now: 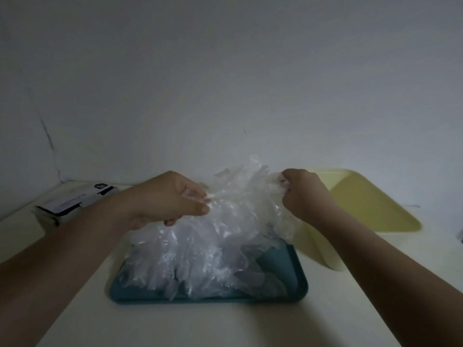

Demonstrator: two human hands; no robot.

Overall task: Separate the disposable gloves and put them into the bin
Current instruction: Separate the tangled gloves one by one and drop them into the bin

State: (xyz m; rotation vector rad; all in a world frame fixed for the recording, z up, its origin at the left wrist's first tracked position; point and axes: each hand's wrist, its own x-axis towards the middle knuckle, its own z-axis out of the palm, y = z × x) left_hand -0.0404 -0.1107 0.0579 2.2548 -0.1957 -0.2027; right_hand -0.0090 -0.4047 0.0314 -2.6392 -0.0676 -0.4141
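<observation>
Separation seems underway, left hand and right hand pinching gloves over the tray's far edge; next, peel one free for the bin.

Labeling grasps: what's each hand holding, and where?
Left hand pinches the glove clump at its upper left edge; right hand pinches its upper right edge.

Dim, grey, soft focus throughout (wide-angle bending at edges), faint sheen on gloves

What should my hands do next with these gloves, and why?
Probably pull the right hand toward the yellow bin beside it: it and the left hand each pinch a side of the glove clump over the teal tray.
</observation>
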